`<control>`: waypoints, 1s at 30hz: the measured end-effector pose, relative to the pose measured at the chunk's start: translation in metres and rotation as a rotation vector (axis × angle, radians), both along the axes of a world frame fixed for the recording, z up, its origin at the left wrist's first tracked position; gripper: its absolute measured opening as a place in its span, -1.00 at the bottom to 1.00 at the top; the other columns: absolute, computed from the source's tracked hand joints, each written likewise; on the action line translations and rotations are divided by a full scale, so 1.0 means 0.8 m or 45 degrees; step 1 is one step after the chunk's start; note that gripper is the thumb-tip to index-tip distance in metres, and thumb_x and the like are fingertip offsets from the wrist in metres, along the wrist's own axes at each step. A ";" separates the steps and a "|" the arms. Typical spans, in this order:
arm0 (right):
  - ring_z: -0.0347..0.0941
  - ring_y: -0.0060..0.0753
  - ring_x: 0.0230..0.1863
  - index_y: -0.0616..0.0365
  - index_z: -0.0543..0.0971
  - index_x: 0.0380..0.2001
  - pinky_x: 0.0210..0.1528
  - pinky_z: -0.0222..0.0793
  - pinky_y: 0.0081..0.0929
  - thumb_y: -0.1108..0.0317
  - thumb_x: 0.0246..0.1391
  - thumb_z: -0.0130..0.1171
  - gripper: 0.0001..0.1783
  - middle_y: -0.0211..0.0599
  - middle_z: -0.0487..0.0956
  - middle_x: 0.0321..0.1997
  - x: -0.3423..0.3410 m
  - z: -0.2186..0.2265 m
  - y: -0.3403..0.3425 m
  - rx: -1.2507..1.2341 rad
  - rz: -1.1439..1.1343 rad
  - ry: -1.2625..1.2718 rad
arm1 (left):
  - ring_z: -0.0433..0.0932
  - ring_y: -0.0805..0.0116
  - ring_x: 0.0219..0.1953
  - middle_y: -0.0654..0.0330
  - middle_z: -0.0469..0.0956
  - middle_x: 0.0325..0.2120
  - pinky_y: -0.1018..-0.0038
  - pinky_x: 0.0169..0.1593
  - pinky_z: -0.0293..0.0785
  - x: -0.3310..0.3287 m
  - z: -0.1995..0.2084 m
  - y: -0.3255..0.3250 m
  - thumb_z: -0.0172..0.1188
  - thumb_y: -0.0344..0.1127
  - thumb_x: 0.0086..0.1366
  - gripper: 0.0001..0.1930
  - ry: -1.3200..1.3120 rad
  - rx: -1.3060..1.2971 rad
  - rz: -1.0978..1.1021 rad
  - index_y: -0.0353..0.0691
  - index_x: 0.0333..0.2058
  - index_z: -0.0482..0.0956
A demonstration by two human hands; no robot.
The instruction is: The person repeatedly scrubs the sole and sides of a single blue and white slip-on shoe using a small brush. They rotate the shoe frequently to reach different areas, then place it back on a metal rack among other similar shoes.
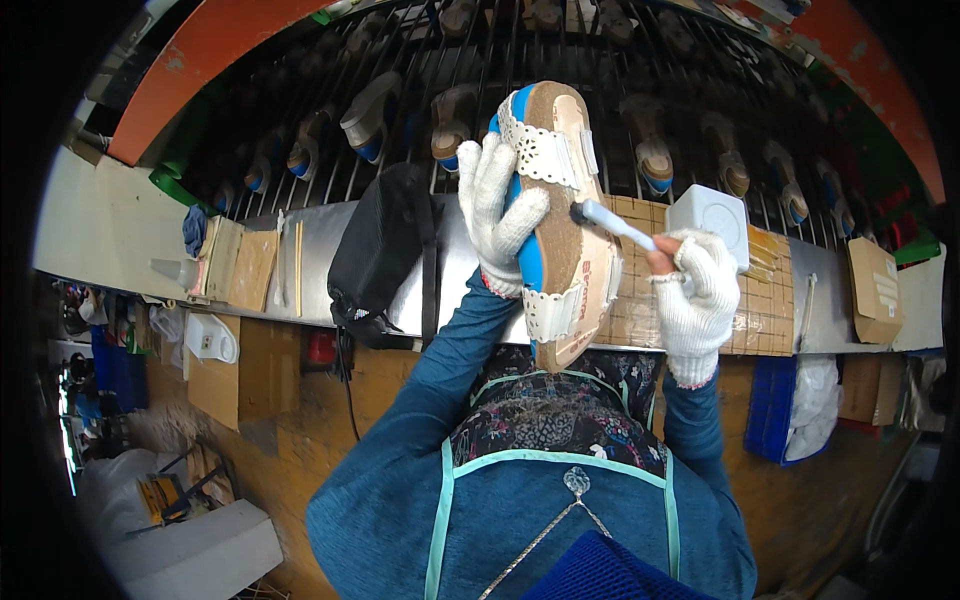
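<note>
A sandal part with white cut-out straps sits on a blue shoe last, its brown and beige underside facing me. My left hand, in a white knit glove with bare fingertips not clearly visible, grips the last along its left side. In my right hand, gloved with bare thumb and fingertip showing, is a small brush with a pale handle. Its dark bristles rest against the right part of the underside, or just over it. A white square container stands just beyond my right hand.
Beyond the metal ledge, several lasted sandals lie on a rack of dark bars. A black bag is left of my left arm. Cardboard covers the ledge under the brush. A cardboard box stands far right, a blue crate below.
</note>
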State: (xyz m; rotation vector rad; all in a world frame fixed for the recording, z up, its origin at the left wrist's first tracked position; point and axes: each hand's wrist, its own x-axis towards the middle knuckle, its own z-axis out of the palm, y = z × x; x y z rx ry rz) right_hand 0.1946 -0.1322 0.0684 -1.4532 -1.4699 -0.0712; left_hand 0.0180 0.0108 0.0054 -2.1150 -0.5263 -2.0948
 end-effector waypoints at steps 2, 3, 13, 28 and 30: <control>0.48 -0.31 -0.21 0.10 0.72 -0.31 -0.12 0.33 -0.42 0.49 -0.13 0.43 -0.78 -0.28 0.61 -0.28 -0.006 -0.009 -0.011 -0.055 0.039 0.113 | 0.32 -0.10 0.31 -0.04 0.38 0.23 -0.14 0.39 0.02 0.000 0.002 0.002 0.37 -0.16 0.12 -0.57 -0.016 0.021 0.028 0.18 -0.01 0.51; 0.47 -0.29 -0.17 0.11 0.72 -0.31 -0.11 0.34 -0.41 0.49 -0.14 0.43 -0.76 -0.28 0.61 -0.27 -0.009 -0.014 -0.016 -0.038 0.027 0.103 | 0.32 -0.10 0.31 -0.05 0.38 0.23 -0.15 0.39 0.02 0.001 0.003 0.002 0.37 -0.14 0.12 -0.56 -0.022 0.022 0.031 0.18 0.00 0.50; 0.49 -0.24 -0.18 0.09 0.71 -0.28 -0.04 0.32 -0.34 0.51 -0.18 0.46 -0.70 -0.29 0.63 -0.26 -0.032 -0.033 -0.048 0.124 -0.090 -0.062 | 0.35 -0.12 0.28 -0.06 0.41 0.21 -0.17 0.38 0.00 0.006 -0.004 0.006 0.35 -0.10 0.13 -0.58 -0.035 -0.024 0.078 0.10 -0.02 0.51; 0.43 -0.51 -0.28 0.30 0.66 -0.33 -0.27 0.35 -0.55 0.48 0.05 0.32 -0.88 -0.32 0.52 -0.34 -0.029 -0.016 -0.048 -0.271 0.169 0.590 | 0.40 0.07 0.26 0.02 0.46 0.18 -0.03 0.40 -0.01 0.004 -0.005 0.010 0.35 -0.03 0.11 -0.50 -0.006 -0.229 0.203 0.10 0.05 0.55; 0.43 -0.50 -0.29 0.31 0.66 -0.31 -0.26 0.35 -0.56 0.48 0.07 0.30 -0.87 -0.31 0.51 -0.34 -0.032 -0.018 -0.051 -0.303 0.184 0.600 | 0.41 0.07 0.26 0.04 0.47 0.18 -0.03 0.39 0.01 0.002 -0.008 0.012 0.36 -0.04 0.09 -0.50 0.033 -0.201 0.273 0.10 0.04 0.56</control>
